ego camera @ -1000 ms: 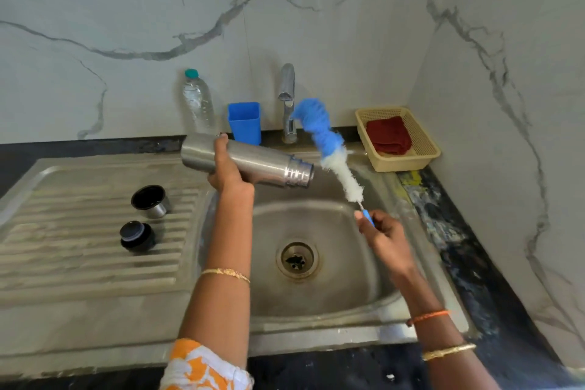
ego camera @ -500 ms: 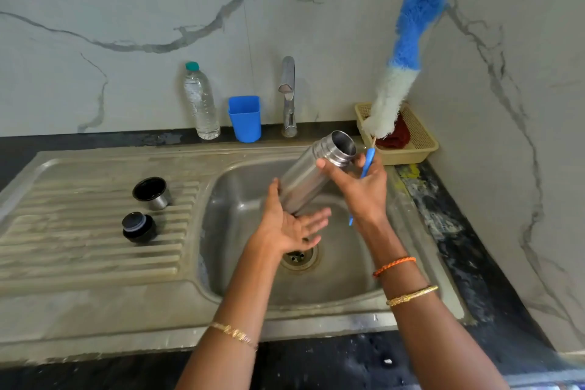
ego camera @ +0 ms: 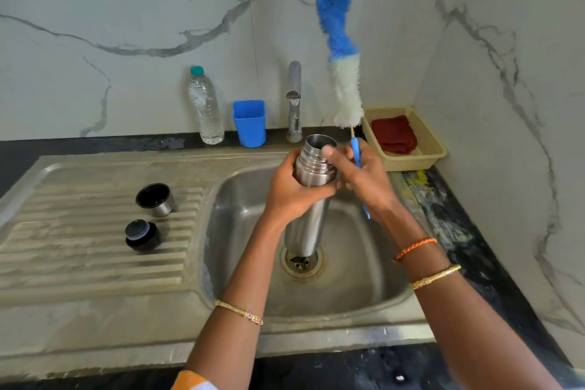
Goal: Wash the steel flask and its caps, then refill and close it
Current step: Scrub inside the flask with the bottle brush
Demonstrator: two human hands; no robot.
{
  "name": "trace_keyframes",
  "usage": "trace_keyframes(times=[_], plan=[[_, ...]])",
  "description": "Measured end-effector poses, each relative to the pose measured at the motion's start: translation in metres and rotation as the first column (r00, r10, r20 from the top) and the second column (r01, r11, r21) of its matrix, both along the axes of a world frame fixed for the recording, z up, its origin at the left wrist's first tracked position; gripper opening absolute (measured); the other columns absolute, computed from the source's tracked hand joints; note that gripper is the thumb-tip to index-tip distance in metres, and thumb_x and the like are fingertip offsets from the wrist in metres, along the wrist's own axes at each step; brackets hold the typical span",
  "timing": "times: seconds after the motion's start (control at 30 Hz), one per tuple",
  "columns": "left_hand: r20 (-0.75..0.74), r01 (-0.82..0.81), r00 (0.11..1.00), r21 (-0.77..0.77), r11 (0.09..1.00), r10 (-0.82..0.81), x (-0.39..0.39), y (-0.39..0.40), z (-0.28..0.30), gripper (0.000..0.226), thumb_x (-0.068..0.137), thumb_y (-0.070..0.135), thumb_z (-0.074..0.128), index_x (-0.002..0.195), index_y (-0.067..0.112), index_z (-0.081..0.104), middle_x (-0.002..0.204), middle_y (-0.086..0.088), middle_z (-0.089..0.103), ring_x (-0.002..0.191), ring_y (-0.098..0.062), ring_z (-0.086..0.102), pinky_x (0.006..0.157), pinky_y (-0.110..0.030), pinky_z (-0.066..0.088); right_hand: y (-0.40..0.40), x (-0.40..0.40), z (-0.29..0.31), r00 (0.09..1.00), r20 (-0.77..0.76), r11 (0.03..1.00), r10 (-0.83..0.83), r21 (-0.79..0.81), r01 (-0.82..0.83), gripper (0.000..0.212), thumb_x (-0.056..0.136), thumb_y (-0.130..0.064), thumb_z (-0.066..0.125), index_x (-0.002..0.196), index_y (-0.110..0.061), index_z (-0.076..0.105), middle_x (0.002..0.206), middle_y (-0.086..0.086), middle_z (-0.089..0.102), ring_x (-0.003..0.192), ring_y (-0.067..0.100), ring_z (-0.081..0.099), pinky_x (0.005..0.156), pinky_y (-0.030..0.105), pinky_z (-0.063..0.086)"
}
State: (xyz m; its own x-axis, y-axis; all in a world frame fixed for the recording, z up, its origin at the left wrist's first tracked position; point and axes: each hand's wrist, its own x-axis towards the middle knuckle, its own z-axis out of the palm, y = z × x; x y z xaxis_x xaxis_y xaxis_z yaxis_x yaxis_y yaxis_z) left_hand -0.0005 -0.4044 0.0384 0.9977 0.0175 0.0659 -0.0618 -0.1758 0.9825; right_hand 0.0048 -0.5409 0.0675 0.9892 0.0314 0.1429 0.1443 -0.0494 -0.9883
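Steel flask: we hold it upright and uncapped above the sink basin, its base over the drain and its open mouth facing up.

Left hand: our fingers are curled round the flask just below the threaded neck, gripping it.

Right hand: our thumb lies across the rim of the flask mouth, while the other fingers close on the blue handle of the bottle brush. The brush stands nearly upright, white bristles low and blue bristles at the top, against the marble wall.

Steel cup cap: it sits on the ribbed draining board, open side up, black inside.

Black stopper cap: it rests on the same board, just in front of the cup cap and apart from it.

Tap: it stands behind the basin; no water is visible from it.

Plastic water bottle: it stands upright at the wall, left of the tap, with a green cap.

Blue tumbler: it stands between the bottle and the tap.

Yellow basket: it sits at the back right corner of the counter and holds a folded red cloth.
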Motion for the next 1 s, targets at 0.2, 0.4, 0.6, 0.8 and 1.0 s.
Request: trace_keyframes(times=[0.2, 0.4, 0.6, 0.8, 1.0], plan=[[-0.064, -0.154, 0.988, -0.247, 0.957, 0.143, 0.016, 0.009, 0.007, 0.031, 0.072, 0.007, 0.081, 0.090, 0.024, 0.062, 0.082, 0.007, 0.069, 0.070, -0.002, 0.066, 0.062, -0.017, 0.050, -0.023, -0.030, -0.017, 0.972, 0.141, 0.937, -0.190, -0.271, 0.222, 0.039, 0.099, -0.047, 0.037, 0.080, -0.019, 0.057, 0.069, -0.002, 0.056, 0.058, 0.006, 0.047, 0.057, 0.026, 0.039], [-0.088, -0.156, 0.987, -0.392, 0.907, 0.132, 0.015, 0.015, 0.007, 0.026, 0.072, 0.001, 0.079, 0.084, 0.019, 0.062, 0.067, 0.012, 0.069, 0.065, -0.005, 0.065, 0.060, -0.021, 0.050, -0.034, -0.049, -0.041, 0.969, 0.232, 0.934, -0.085, -0.321, 0.159, 0.023, 0.096, -0.038, 0.050, 0.092, -0.027, 0.071, 0.074, 0.006, 0.064, 0.065, 0.023, 0.056, 0.057, 0.035, 0.042], [-0.050, -0.119, 0.993, -0.314, 0.942, 0.109, 0.003, 0.024, 0.006, 0.037, 0.066, 0.001, 0.082, 0.092, 0.018, 0.062, 0.074, 0.011, 0.071, 0.068, -0.004, 0.066, 0.062, -0.020, 0.051, -0.067, -0.042, -0.041, 0.966, 0.258, 0.934, -0.009, -0.344, 0.101, 0.022, 0.087, -0.043, 0.061, 0.101, -0.028, 0.069, 0.088, -0.023, 0.069, 0.080, 0.000, 0.064, 0.071, 0.010, 0.045], [0.075, -0.187, 0.978, -0.099, 0.977, 0.195, 0.001, 0.021, 0.014, 0.049, 0.062, 0.006, 0.085, 0.101, 0.025, 0.062, 0.091, 0.017, 0.069, 0.084, 0.008, 0.064, 0.071, -0.010, 0.047, -0.055, -0.036, -0.014, 0.884, 0.465, 0.874, 0.053, -0.449, 0.184, 0.018, 0.089, -0.019, 0.064, 0.105, -0.016, 0.071, 0.084, -0.013, 0.066, 0.073, 0.001, 0.061, 0.068, 0.014, 0.045], [0.048, -0.174, 0.984, 0.089, 0.981, 0.170, -0.008, 0.006, 0.015, 0.040, 0.055, 0.027, 0.088, 0.083, 0.032, 0.060, 0.083, 0.015, 0.067, 0.084, -0.002, 0.064, 0.075, -0.027, 0.054, -0.039, -0.037, 0.002, 0.870, 0.489, 0.788, 0.061, -0.558, 0.259, 0.018, 0.091, -0.024, 0.062, 0.104, -0.016, 0.073, 0.095, -0.004, 0.073, 0.080, 0.014, 0.067, 0.067, 0.037, 0.056]])
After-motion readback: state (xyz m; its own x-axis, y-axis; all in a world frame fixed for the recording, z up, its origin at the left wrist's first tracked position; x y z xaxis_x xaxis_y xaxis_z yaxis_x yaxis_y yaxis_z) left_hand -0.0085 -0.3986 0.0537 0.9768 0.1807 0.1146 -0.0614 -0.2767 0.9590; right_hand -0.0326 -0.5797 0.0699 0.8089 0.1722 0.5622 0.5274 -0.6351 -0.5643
